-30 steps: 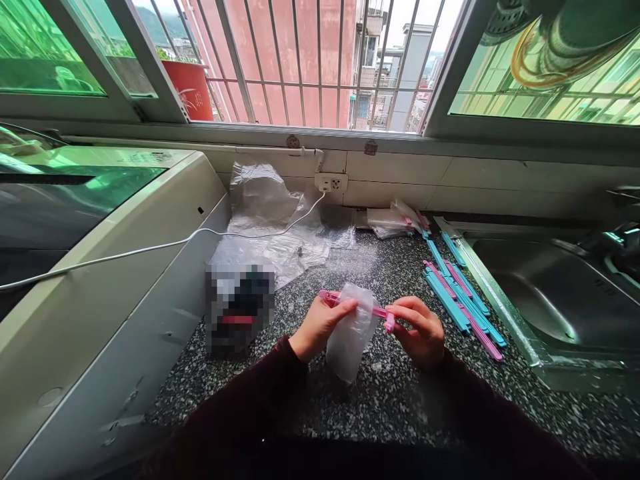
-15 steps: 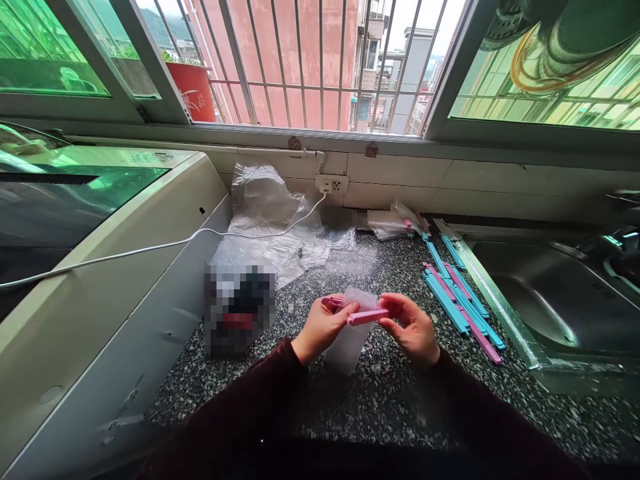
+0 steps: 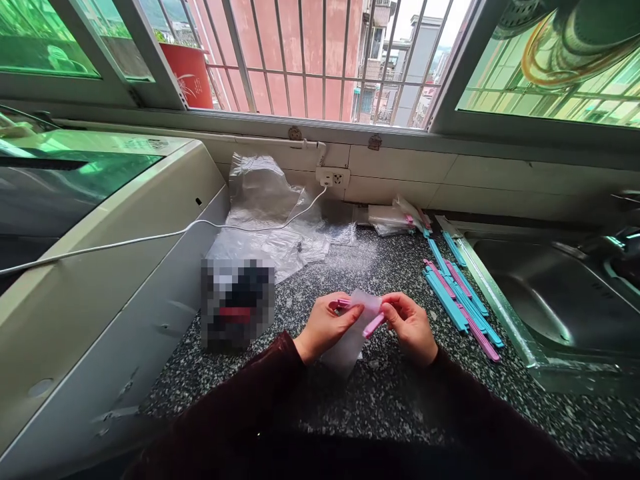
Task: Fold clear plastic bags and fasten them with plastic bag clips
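Observation:
Above the speckled counter, my two hands hold a small frosted plastic bag together with a pink bag sealing clip. My left hand is closed, its thumb pressed on the front of the bag near the top. One pink arm of the clip shows behind that hand's fingers, while the other slants in front of the bag. My right hand pinches the bag's upper right corner, beside the clip's front arm. The clip's hinge is hard to make out, and the fingers behind the bag are hidden.
Several blue and pink sealing clips lie between my right hand and the steel sink. Crumpled clear plastic bags lie at the back left, near a blurred-out object. A white cable runs from the wall socket.
The clip's front arm has swung from nearly level to slanting downward. My right fingers have moved onto the bag's corner, and the bag's top edge is bent.

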`<state>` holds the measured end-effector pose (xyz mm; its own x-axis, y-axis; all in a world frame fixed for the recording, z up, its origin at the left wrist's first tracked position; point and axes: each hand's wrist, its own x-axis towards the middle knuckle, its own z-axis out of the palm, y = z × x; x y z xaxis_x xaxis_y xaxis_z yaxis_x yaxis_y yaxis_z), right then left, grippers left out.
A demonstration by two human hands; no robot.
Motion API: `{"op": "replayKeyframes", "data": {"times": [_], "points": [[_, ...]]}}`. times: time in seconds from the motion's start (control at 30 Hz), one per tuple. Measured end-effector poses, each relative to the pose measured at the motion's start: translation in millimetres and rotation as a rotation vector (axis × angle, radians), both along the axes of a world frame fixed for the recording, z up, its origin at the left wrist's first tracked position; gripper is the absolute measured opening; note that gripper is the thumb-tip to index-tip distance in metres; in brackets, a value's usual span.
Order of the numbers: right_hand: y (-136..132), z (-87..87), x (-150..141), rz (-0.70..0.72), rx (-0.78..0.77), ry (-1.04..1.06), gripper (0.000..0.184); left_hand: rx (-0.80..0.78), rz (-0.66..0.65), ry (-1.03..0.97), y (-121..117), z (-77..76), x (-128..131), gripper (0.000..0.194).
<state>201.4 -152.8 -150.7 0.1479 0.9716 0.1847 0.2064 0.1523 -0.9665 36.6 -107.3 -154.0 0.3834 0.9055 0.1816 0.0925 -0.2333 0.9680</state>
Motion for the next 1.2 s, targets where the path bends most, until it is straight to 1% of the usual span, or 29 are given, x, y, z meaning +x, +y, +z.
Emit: {"op": "replayKeyframes", "data": {"times": [0.07,0.17,0.37,0.53,0.67,0.8,0.87,1.03,1.2], "points": [[-1.6,0.3,0.8,0.035,-0.003,-0.037,0.029,-0.038,0.0,-0.013,-0.1,0.1,0.0,0.025],[-2.7,-1.1,0.5,0.06,0.002,-0.071,0.027,-0.053,-0.005,-0.025,-0.5,0.6,-0.1,0.026],[-2.1,-6.9,-0.4,0.004,0.077,-0.161,0.025,-0.014,-0.031,-0.018,-0.8,3.6,-0.3,0.028],[-2.5,-7.5,-0.2,-0.016,0.101,-0.188,0.024,-0.084,-0.058,-0.076,-1.2,9.2,-0.2,0.03],[-1.8,-7.8,-0.6,-0.009,0.062,-0.156,0.027,-0.155,-0.069,-0.125,-0.7,8.6,0.6,0.034],[-2.1,-8.1,-0.2,0.006,0.027,-0.116,0.031,-0.283,-0.107,-0.203,1.2,3.6,2.1,0.036],[-2.4,-7.8,-0.1,0.017,0.013,-0.101,0.031,-0.312,-0.126,-0.23,2.0,1.7,2.8,0.037],[-0.5,-6.8,-1.7,-0.001,-0.015,-0.069,0.031,-0.297,-0.111,-0.223,1.5,3.8,3.4,0.035],[3.3,-7.8,-1.3,-0.015,-0.048,-0.026,0.033,-0.279,-0.155,-0.173,2.1,5.4,1.8,0.032]]}}
